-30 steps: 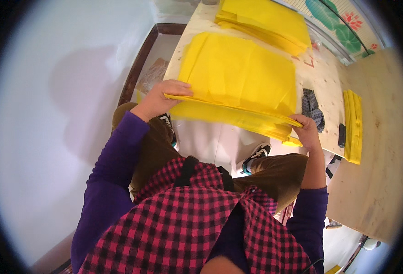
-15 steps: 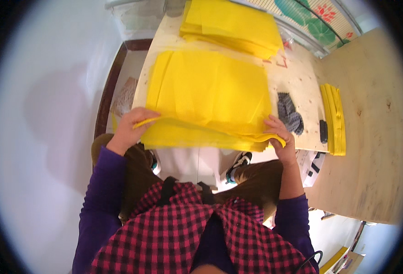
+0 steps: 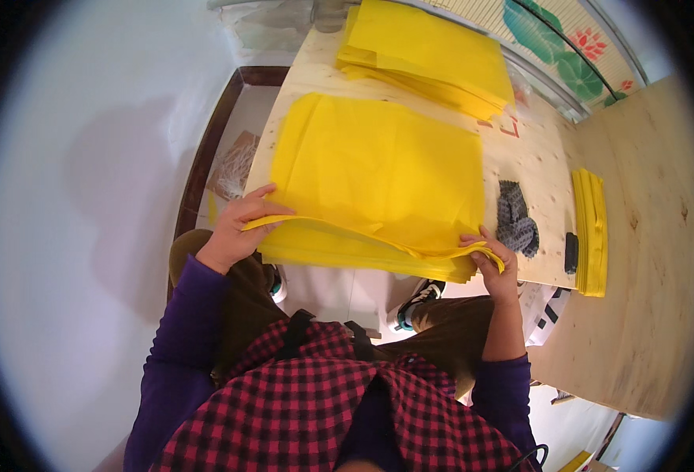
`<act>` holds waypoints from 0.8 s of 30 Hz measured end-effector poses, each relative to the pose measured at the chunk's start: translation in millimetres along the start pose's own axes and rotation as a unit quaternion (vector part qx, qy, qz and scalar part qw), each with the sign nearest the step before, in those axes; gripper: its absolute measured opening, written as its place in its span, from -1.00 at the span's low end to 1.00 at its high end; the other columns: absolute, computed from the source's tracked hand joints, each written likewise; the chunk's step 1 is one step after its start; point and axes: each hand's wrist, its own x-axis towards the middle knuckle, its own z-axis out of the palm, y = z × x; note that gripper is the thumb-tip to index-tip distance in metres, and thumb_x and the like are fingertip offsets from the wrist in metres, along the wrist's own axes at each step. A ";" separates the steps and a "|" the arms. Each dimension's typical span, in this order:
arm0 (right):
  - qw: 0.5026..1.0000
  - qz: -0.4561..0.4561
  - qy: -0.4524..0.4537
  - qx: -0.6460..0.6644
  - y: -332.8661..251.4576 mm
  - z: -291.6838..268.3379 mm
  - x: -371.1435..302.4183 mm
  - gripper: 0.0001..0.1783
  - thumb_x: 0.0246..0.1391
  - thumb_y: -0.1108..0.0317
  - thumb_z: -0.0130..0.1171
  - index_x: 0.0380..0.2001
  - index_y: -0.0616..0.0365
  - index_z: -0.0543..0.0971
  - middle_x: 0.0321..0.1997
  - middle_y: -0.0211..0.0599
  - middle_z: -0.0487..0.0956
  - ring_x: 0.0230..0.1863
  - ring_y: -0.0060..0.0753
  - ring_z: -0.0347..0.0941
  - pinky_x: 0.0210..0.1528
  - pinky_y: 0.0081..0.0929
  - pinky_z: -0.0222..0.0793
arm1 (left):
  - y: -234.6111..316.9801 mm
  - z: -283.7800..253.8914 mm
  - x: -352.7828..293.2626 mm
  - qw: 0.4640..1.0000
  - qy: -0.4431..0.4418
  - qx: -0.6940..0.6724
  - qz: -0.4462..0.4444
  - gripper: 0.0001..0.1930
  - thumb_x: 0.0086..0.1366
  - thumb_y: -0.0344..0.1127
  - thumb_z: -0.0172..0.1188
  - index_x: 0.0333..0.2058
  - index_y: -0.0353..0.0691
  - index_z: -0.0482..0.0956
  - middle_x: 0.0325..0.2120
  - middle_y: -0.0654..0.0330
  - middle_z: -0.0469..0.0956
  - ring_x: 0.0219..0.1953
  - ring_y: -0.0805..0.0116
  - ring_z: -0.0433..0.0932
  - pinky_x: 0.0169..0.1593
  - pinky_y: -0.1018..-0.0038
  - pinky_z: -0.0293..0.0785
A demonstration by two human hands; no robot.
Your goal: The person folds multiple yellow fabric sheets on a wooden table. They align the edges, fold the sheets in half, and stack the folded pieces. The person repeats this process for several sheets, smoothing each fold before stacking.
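A yellow fabric sheet [image 3: 378,173] lies over a stack of like sheets at the table's near edge. Its near edge is lifted, folded back and stretched between my two hands. My left hand [image 3: 242,226] pinches the left end of that edge between thumb and fingers. At the right end, my right hand [image 3: 495,258] grips the same edge, with the tip of the cloth sticking out past the fingers. Below the raised edge, the lower sheets of the near stack [image 3: 347,256] show and overhang the table a little.
A second pile of yellow sheets [image 3: 426,51] lies farther back on the wooden table [image 3: 548,181]. A crumpled grey cloth [image 3: 516,219] rests right of the near stack. Folded yellow fabric [image 3: 590,232] and a small black object [image 3: 570,252] stand by the wooden panel [image 3: 638,259].
The view has shifted, so the table sits lower and farther right in the picture. Both hands keep their hold on the sheet's edge, which looks slightly tauter.
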 end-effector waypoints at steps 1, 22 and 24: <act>1.000 0.005 0.002 -0.001 0.1 0.4 -0.1 -0.87 0.05 0.49 0.16 -0.32 0.20 0.64 -0.25 -0.27 0.67 -0.03 -0.30 0.55 0.40 -0.10 -0.06 | -0.6 0.4 0.2 1.000 0.006 0.001 0.004 -0.81 0.13 -0.56 0.16 -0.27 -0.23 0.64 -0.40 0.14 0.62 -0.29 0.22 0.58 0.28 0.17 0.20; 0.983 0.118 0.138 0.019 10.9 9.2 38.0 -0.78 0.19 0.38 0.14 -0.16 0.30 0.56 -0.28 -0.47 0.59 -0.26 -0.69 0.43 -0.18 -0.66 0.36 | -13.4 14.6 23.2 0.939 0.110 -0.212 -0.245 -0.73 0.34 -0.27 0.13 -0.13 -0.38 0.55 -0.28 0.28 0.59 -0.25 0.56 0.51 -0.16 0.56 0.44; 0.978 0.122 0.156 0.067 14.4 13.1 42.1 -0.77 0.18 0.38 0.16 -0.15 0.31 0.56 -0.26 -0.45 0.60 -0.26 -0.68 0.45 -0.18 -0.66 0.37 | -11.3 14.9 26.6 0.940 0.113 -0.181 -0.266 -0.73 0.34 -0.27 0.13 -0.11 -0.36 0.54 -0.27 0.29 0.59 -0.25 0.55 0.52 -0.14 0.56 0.45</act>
